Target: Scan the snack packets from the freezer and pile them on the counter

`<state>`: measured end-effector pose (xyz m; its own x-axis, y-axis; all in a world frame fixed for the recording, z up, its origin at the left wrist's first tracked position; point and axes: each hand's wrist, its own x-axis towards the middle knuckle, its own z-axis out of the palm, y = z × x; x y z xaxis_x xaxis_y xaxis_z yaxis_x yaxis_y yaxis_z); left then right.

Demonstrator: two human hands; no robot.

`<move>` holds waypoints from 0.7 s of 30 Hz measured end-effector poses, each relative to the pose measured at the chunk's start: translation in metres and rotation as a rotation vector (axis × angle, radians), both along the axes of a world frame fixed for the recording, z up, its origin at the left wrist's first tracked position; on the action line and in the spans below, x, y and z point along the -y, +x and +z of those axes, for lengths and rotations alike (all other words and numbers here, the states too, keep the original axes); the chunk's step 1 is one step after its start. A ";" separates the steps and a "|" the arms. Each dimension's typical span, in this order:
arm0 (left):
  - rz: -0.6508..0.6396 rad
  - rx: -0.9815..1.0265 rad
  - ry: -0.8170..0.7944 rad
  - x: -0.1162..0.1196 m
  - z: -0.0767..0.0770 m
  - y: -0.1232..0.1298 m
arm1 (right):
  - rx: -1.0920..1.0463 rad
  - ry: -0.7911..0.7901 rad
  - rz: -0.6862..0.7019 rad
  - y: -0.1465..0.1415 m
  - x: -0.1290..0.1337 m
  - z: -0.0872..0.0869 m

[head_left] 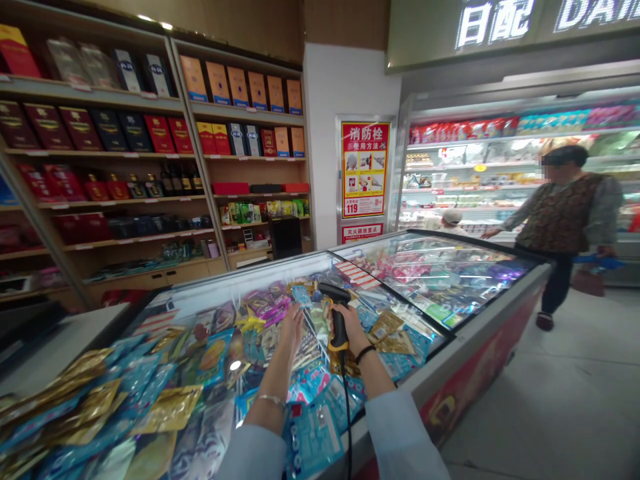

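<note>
Yellow-and-black barcode scanner (339,327) gripped in the right hand (354,330), left hand (291,328) open over packets (306,381).

Free air above freezer packets (215,353); glass lid (440,280) blocks rightward; scanner cord (346,413) hangs down
</note>
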<state>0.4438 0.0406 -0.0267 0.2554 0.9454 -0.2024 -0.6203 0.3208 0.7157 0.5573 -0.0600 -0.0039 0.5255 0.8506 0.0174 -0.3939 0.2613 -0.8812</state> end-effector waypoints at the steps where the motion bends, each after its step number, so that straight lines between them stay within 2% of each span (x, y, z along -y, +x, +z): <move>1: 0.024 -0.012 0.046 -0.002 0.001 -0.004 | 0.007 0.026 0.021 -0.001 0.001 0.001; 6: 0.132 -0.132 0.292 -0.019 0.008 -0.025 | 0.084 0.105 0.115 -0.006 0.003 0.002; 11: 0.189 -0.172 0.492 -0.028 0.016 -0.034 | 0.145 0.097 0.163 -0.009 0.002 0.001; 16: 0.210 -0.198 0.520 -0.023 0.022 -0.035 | 0.161 0.071 0.158 -0.010 0.003 0.003; 21: 0.218 -0.196 0.544 -0.021 0.021 -0.037 | 0.168 0.081 0.176 -0.009 0.004 0.003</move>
<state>0.4068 0.0619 -0.0054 0.0515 0.9527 0.2997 -0.4705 -0.2415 0.8487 0.5486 -0.0645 -0.0009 0.3534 0.9210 0.1639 -0.2896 0.2743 -0.9170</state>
